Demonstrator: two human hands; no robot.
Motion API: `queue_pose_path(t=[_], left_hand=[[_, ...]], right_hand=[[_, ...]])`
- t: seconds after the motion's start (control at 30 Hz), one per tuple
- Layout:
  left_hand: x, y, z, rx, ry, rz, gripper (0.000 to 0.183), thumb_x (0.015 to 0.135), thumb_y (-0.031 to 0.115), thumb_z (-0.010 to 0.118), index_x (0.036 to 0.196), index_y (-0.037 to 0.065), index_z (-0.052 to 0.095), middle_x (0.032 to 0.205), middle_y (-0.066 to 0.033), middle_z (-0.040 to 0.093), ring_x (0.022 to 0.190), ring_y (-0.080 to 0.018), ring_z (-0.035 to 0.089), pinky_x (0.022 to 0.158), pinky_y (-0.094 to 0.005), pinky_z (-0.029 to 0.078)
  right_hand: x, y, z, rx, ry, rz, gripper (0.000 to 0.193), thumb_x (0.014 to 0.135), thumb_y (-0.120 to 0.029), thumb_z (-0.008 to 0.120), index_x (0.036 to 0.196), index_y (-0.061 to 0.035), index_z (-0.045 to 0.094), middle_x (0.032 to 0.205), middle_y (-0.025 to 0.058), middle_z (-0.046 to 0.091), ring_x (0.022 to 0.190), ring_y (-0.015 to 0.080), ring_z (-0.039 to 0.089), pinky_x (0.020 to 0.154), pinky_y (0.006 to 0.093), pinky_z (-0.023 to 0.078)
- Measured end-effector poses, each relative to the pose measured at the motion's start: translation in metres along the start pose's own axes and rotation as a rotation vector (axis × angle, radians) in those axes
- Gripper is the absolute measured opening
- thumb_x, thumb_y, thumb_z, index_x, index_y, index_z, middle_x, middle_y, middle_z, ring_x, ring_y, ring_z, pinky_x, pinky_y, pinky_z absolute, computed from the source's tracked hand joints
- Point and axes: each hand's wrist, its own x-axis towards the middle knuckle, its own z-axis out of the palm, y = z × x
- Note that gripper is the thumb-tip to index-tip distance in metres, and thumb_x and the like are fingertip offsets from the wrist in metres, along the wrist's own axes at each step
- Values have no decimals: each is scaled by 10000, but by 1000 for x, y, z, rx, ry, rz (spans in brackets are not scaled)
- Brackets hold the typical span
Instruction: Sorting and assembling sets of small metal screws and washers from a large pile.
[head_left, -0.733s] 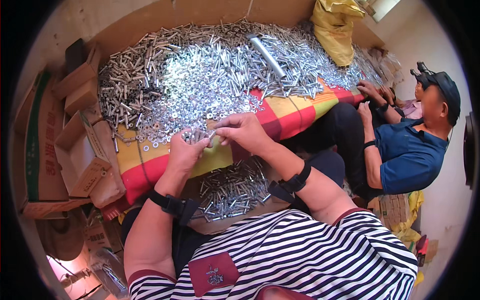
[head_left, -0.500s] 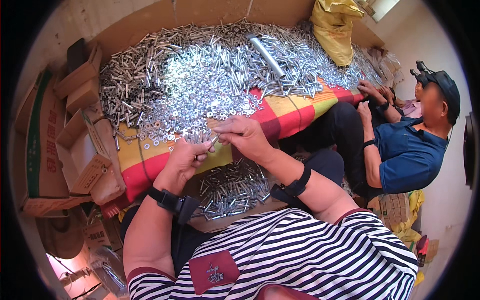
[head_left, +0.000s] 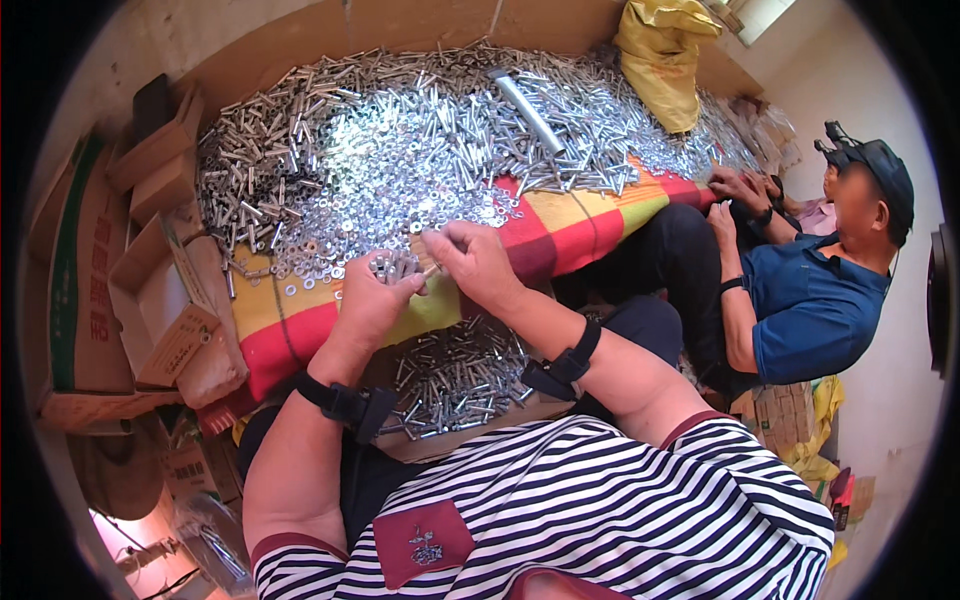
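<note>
My left hand [head_left: 368, 300] is closed around a cluster of small shiny metal fasteners [head_left: 394, 265], which shows above its fingers and thumb. Just to its right, my right hand [head_left: 472, 262] has its fingers bent together in a pinch. A thin bolt-like piece [head_left: 432, 271] shows in the gap between the hands; whether the right fingertips grip it is too small to tell. Both hands are over the near edge of a red and yellow checked cloth [head_left: 390, 318]. Beyond them lies a heap of loose washers and nuts [head_left: 370, 190].
Metal sleeves and bolts [head_left: 260, 170] cover the back, with a metal bar [head_left: 530, 115] on top. More bolts [head_left: 465, 385] lie in a box below my hands. Cardboard boxes [head_left: 165, 300] stand left, a yellow sack [head_left: 665, 70] back right. A person in blue [head_left: 820, 305] sits right.
My right hand has shifted slightly left and up, its fingertips lifting from the left hand's thumb. My left hand has turned a little, showing more of the fasteners.
</note>
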Motion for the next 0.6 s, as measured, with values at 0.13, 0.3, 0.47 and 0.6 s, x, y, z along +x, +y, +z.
queue_pose_path(t=[0.13,0.3,0.47,0.6], left_hand=[[-4,-18,14,-14,-151,173,98,764,22,686,828,23,612,707,-33,643,514,-45,495,442,-201,368],[2,-13,-4,-279,165,-72,59,793,36,666,764,50,616,662,-9,617,514,-55,487,470,-215,374],[-4,1,-30,-158,84,-184,89,756,8,695,758,59,622,643,2,593,501,-70,480,444,-226,365],[-15,-5,-20,57,-111,-233,114,723,47,730,787,9,643,649,-26,613,558,-99,534,524,-258,430]], right_hand=[[10,7,10,819,73,123,450,998,-342,402,1102,75,532,1085,146,581,1034,206,573,949,334,445],[-16,-13,33,730,76,-112,491,1002,-329,371,1285,68,435,1245,182,495,1209,262,458,1057,361,318],[-32,-30,14,445,94,-339,369,928,-201,534,1219,25,526,1126,173,561,1089,255,542,941,329,420],[-19,2,-18,-175,252,-244,118,798,-70,627,907,-27,615,876,148,591,787,321,606,701,381,488]])
